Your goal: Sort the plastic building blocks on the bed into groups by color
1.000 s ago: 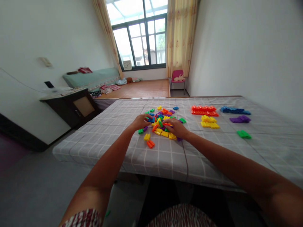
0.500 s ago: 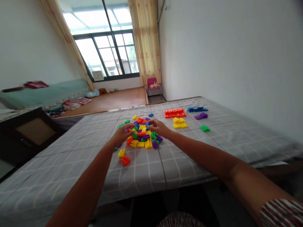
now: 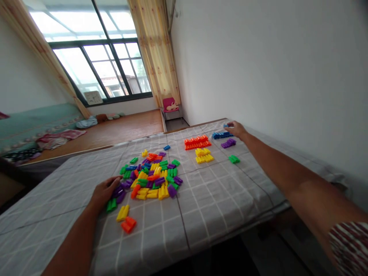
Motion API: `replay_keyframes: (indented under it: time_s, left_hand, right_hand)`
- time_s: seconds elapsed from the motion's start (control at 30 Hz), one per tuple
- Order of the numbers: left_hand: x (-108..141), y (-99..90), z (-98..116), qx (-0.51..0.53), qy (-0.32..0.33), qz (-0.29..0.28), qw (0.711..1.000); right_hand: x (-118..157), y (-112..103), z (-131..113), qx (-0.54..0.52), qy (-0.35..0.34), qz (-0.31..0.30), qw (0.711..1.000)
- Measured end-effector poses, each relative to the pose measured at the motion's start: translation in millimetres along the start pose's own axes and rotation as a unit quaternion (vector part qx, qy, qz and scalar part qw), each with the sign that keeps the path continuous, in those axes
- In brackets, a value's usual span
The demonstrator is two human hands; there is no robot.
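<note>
My right hand [image 3: 236,129] pinches a small blue piece [image 3: 226,125] just behind the row of blue pieces [image 3: 222,135]. At the left edge of the mixed colourful pile [image 3: 155,174], my left hand [image 3: 105,191] rests beside purple pieces [image 3: 122,191]; its fingers are bent, and whether they grip anything is unclear. Orange pieces [image 3: 197,143] lie in rows left of the blue ones, with yellow pieces [image 3: 204,156] in front of them. Purple pieces [image 3: 229,143] and green pieces [image 3: 234,159] form small groups nearer my right forearm.
A grey checked cloth [image 3: 207,195] covers the table. Near its front left lie a loose yellow piece [image 3: 123,213] and an orange one [image 3: 128,224]. Beyond the table are a low wooden platform [image 3: 135,122] and a pink chair [image 3: 170,105]; a white wall stands at the right.
My right hand has moved from the pile to the blue row at the right, carrying a blue piece. My left hand has shifted to the pile's left edge. The view has turned right.
</note>
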State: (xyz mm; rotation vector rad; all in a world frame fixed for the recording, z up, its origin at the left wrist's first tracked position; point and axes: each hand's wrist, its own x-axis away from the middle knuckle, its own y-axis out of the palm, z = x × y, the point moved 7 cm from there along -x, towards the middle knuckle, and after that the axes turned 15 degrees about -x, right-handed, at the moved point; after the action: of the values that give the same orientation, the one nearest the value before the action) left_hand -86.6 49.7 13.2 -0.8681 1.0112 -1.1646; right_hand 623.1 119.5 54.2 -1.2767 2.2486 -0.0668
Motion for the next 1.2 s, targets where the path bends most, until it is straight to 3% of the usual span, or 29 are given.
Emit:
replay_keyframes:
  time_s: [0.1, 0.2, 0.4, 0.63, 0.77, 0.9, 1.0, 1.1, 1.2]
  left_hand:
    - [-4, 1.1, -6, -0.015, -0.008, 0.009, 1.000]
    - [-6, 2.4, -11, -0.029, -0.015, 0.018, 0.999]
    - [-5, 3.9, -15, -0.034, -0.034, 0.021, 0.999]
    - [-1, 1.1, -10, -0.034, -0.039, 0.020, 0.998]
    - [0, 1.7, -5, -0.035, -0.017, 0.022, 0.999]
    - [2, 6.3, 0, -0.027, 0.011, 0.042, 0.999]
    - [4, 12.3, 9, -0.006, 0.043, 0.054, 0.998]
    - [8, 15.8, 27, 0.016, 0.104, 0.066, 0.992]
    - [14, 16.2, 44, 0.018, 0.164, 0.073, 0.984]
  right_hand:
    - [-19, -39, 36, 0.133, 0.013, 0.018, 0.991]
    - [-24, -51, 67, 0.235, 0.031, -0.004, 0.972]
    - [-36, -31, 100, 0.311, 0.036, -0.062, 0.948]
    - [-51, -4, 103, 0.336, 0.011, -0.106, 0.936]
    - [-47, -2, 98, 0.344, 0.002, -0.125, 0.931]
    - [-43, -5, 75, 0.356, -0.020, -0.111, 0.928]
    - [-29, 13, 32, 0.317, -0.083, -0.089, 0.941]
    - [11, 59, -27, 0.235, -0.180, -0.118, 0.948]
    - [74, 120, -85, 0.147, -0.264, -0.208, 0.930]
